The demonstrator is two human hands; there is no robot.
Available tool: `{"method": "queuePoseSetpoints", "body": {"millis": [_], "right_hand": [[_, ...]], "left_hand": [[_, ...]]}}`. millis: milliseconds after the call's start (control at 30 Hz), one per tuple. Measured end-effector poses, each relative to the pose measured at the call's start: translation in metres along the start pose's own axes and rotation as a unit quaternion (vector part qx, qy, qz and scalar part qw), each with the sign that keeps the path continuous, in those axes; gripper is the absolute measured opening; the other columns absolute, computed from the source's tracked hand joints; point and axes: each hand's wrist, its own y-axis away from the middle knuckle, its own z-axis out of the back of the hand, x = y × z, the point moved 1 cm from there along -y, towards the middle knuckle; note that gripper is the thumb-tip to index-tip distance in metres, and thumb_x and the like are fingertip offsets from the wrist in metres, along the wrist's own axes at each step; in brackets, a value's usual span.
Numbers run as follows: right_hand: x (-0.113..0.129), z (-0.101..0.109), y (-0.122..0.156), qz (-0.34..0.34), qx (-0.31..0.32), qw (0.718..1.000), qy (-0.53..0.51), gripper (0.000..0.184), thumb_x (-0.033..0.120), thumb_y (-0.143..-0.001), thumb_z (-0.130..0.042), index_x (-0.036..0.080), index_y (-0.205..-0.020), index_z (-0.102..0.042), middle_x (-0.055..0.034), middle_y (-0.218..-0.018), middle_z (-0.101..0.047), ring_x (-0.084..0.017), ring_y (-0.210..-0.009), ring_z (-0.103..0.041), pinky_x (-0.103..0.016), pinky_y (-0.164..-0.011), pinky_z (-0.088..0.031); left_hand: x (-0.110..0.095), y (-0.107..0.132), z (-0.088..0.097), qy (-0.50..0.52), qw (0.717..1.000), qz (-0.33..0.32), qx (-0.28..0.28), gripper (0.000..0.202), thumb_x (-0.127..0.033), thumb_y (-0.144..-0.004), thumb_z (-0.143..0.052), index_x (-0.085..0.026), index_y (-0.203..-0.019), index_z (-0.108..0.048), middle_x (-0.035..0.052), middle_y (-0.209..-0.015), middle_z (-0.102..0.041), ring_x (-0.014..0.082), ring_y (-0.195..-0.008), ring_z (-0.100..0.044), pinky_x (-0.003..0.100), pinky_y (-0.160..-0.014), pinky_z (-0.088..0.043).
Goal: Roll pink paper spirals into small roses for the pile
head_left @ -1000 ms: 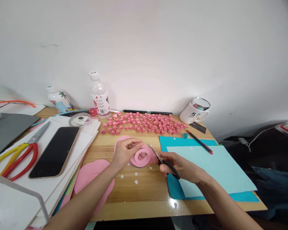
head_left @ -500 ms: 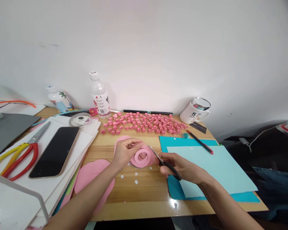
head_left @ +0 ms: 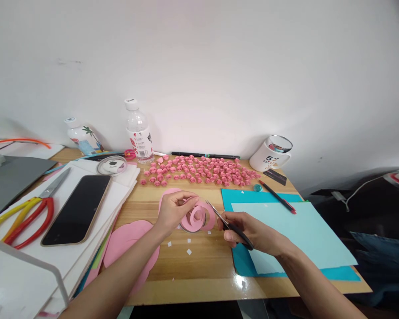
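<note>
My left hand (head_left: 177, 208) pinches a pink paper spiral (head_left: 194, 225) at its upper edge, and the coils hang loosely over the tabletop. In my right hand (head_left: 244, 228) are small scissors with black handles (head_left: 240, 237), their tips pointing up and left beside the right side of the spiral. The tips look nearly closed, just apart from my left fingertips. Pink paper rounds (head_left: 129, 241) lie under and beside my left forearm. Behind both hands spread many small rolled pink paper roses (head_left: 199, 170).
On the left, a phone (head_left: 76, 210) and large red-and-yellow scissors (head_left: 26, 217) rest on stacked papers. A bottle (head_left: 139, 137) and a white mug (head_left: 269, 153) stand near the wall. Light-blue paper (head_left: 295, 239), a pen (head_left: 277, 197) and small white scraps (head_left: 189, 251) lie on the table.
The pink spiral's coils have shifted and loosened, with a wider loop now showing on the right. My hands and the small scissors have hardly moved.
</note>
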Motion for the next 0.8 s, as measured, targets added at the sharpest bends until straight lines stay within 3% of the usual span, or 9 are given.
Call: {"method": "queuePoseSetpoints", "body": {"millis": [133, 267, 800], "right_hand": [[-0.001, 0.0011, -0.0001, 0.014, -0.009, 1.0, 0.003, 0.024, 0.034, -0.078, -0.059, 0.018, -0.072, -0.043, 0.0051, -0.065, -0.025, -0.009, -0.06, -0.021, -0.024, -0.052, -0.02], [-0.0025, 0.0009, -0.0005, 0.011, 0.006, 1.0, -0.002, 0.024, 0.037, -0.078, -0.058, 0.018, -0.074, -0.044, 0.005, -0.065, -0.025, -0.009, -0.06, -0.02, -0.024, -0.052, -0.018], [0.0014, -0.0011, -0.0002, -0.019, -0.01, 1.0, -0.004, 0.026, 0.038, -0.075, -0.061, 0.017, -0.072, -0.047, 0.0054, -0.056, -0.04, -0.008, -0.053, -0.037, -0.022, -0.049, -0.028]], "left_hand": [[-0.0003, 0.0, -0.0006, 0.005, 1.0, 0.005, -0.001, 0.014, -0.03, -0.065, -0.069, -0.017, -0.069, -0.072, 0.0028, -0.068, -0.071, 0.0143, -0.06, -0.063, 0.021, -0.052, -0.049], [0.0006, -0.0005, -0.001, 0.005, 1.0, -0.001, 0.002, 0.013, -0.028, -0.066, -0.068, -0.017, -0.069, -0.072, 0.0026, -0.067, -0.07, 0.0138, -0.059, -0.062, 0.021, -0.052, -0.049], [-0.0013, 0.0011, -0.0013, 0.01, 1.0, 0.011, 0.002, 0.013, -0.029, -0.065, -0.069, -0.017, -0.068, -0.071, 0.0027, -0.067, -0.07, 0.0152, -0.059, -0.063, 0.023, -0.052, -0.049]]}}
